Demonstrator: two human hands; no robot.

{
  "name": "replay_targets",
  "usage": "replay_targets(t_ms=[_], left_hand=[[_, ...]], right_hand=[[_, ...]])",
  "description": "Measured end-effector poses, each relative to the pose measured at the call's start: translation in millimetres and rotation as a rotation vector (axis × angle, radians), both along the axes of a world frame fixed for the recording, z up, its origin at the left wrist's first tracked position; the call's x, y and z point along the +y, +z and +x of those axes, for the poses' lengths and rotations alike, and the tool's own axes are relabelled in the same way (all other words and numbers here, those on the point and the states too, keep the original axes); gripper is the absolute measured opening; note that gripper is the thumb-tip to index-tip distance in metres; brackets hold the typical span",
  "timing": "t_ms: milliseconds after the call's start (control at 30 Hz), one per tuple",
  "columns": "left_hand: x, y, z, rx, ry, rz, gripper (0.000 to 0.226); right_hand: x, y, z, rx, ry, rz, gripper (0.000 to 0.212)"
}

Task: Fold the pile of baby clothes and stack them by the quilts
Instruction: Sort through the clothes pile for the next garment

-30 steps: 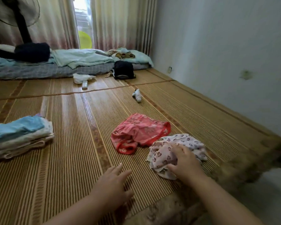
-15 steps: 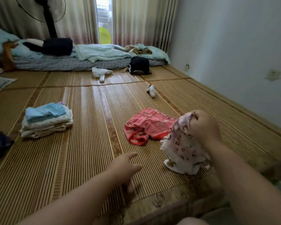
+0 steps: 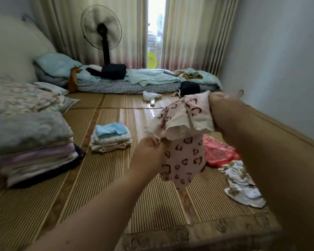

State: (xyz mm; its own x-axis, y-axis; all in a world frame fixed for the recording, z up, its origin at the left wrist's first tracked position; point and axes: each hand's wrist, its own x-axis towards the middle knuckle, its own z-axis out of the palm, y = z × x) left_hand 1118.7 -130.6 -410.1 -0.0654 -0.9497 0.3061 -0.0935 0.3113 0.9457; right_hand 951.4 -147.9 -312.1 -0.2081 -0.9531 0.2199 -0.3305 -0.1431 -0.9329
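Two hands clamp heart-print garment [image 3: 184, 158], held above mat [image 3: 105, 178] near its right edge: right hand [image 3: 223, 115] bunches top, left hand [image 3: 149, 153] pinches side hem. Likely light, limp cloth; best taken at shoulder corners.

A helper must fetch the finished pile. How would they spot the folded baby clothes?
Find the tall pile of folded quilts at the left of the striped straw mat. Just right of it, apart, sits the small stack of folded baby clothes. Unlike the crumpled red garment farther right, it is squared off and topped with light blue.
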Motion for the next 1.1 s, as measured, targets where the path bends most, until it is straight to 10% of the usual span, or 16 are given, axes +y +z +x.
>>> replay_targets(t_ms=[233, 467, 700, 767, 900, 1000, 1100], left_hand=[[9, -37, 113, 0.200, -0.160, 0.455, 0.045], [-16, -74, 160, 0.350, 0.345, 0.604, 0.020], [-10, -121, 141, -0.379, 0.519, 0.489, 0.038], [2, -131, 123, -0.597, 0.343, 0.381, 0.008], [21, -144, 84, -0.783, -0.143, 0.356, 0.026], [28, -154, 58, -1.141, -0.273, 0.168, 0.066], [26, -152, 43, -1.281, -0.190, 0.076, 0.051]], right_hand=[[-7, -85, 60, -0.170, 0.118, 0.391, 0.030], [-34, -159, 88, -0.182, 0.021, 0.557, 0.015], [-6, -220, 81, 0.395, 0.112, 0.474, 0.028], [1, -232, 75, 0.563, 0.245, 0.438, 0.042], [6, -243, 60, 0.807, 0.386, 0.471, 0.069], [2, -241, 49, 0.911, 0.304, 0.443, 0.045], [4, -234, 40, 0.650, 0.307, 0.512, 0.020]])
